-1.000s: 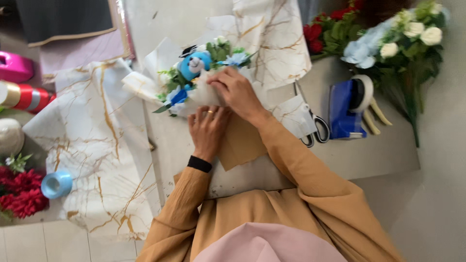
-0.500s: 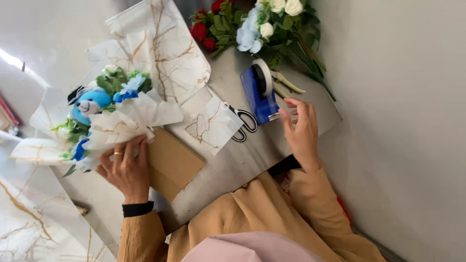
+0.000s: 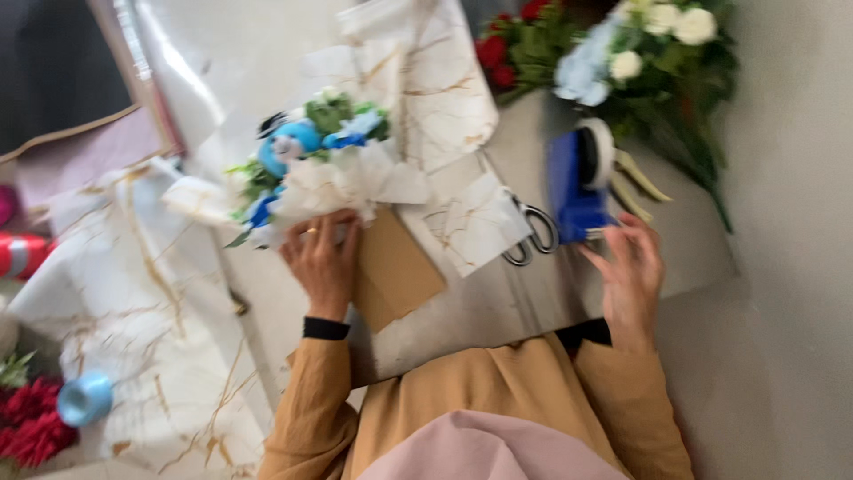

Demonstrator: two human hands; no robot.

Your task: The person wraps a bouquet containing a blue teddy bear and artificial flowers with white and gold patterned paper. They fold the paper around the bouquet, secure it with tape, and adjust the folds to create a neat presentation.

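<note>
left hand (image 3: 322, 258) has its grip around the bouquet (image 3: 320, 164) lying on the desk (image 3: 498, 302), right hand (image 3: 629, 271) is open, fingers at the blue tape dispenser (image 3: 576, 182) (scissors (image 3: 531, 233) sit between)

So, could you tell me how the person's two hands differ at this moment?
The left hand grips the wrapped bouquet, fingers curled; the right hand is open, fingers spread at the blue tape dispenser. The left wears a ring; none shows on the right. Both have tan sleeves.
</note>
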